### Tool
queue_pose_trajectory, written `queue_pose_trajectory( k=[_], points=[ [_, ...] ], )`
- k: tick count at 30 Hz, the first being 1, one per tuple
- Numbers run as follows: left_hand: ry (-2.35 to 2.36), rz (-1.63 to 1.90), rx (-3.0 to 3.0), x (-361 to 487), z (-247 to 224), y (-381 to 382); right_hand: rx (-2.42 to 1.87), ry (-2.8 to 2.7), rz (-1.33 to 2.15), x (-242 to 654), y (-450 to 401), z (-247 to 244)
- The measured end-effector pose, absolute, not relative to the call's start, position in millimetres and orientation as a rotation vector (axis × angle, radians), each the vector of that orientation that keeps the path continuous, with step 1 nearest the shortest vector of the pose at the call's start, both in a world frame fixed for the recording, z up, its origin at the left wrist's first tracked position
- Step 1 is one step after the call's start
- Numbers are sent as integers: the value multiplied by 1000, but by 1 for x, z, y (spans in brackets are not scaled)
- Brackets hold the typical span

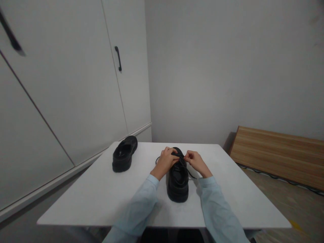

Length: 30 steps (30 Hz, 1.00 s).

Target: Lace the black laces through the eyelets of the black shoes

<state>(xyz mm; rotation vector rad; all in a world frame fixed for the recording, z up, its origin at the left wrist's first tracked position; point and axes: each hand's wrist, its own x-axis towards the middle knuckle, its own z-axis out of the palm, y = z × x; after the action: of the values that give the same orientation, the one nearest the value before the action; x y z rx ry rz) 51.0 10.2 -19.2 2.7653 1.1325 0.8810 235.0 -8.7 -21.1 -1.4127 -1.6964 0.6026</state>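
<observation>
A black lace-up shoe [178,189] stands on the white table with its heel toward me and its toe pointing away. My left hand [166,162] reaches over the shoe's left side, its bent fingers closed on the black shoelace at the front lacing. From the right, my right hand [197,162] pinches the lace between thumb and fingertips, close to my left fingers. A loose end of the shoelace [191,174] hangs on the shoe's right side, and a small loop sticks out past my left hand. The exact grip is hard to make out against the dark leather.
A second black shoe [123,156] sits at the back left of the white table [101,199]. White cupboards with a dark handle [118,58] rise on the left, a grey wall behind. A wood-grain board [275,155] leans at the right, with cables along the floor below it.
</observation>
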Motion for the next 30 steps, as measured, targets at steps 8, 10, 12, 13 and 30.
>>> queue_pose_trajectory(
  k=[8, 10, 12, 13, 30],
  points=[
    [1161, 772, 2762, 53, -13, 7, -1419, -1950, 315, 231, -19, -9],
    [1161, 781, 2745, 54, -12, 6, -1409, -1997, 268, 232, -20, -9],
    [1161, 802, 2731, 55, -11, 5, -1411, -2024, 225, 233, -20, -8],
    [1160, 815, 2725, 56, -11, 5, -1419, -2031, 205, 233, -21, -8],
    [1427, 921, 2411, 70, -16, 12, -1487, -2093, 75, 235, -22, -6]
  ],
)
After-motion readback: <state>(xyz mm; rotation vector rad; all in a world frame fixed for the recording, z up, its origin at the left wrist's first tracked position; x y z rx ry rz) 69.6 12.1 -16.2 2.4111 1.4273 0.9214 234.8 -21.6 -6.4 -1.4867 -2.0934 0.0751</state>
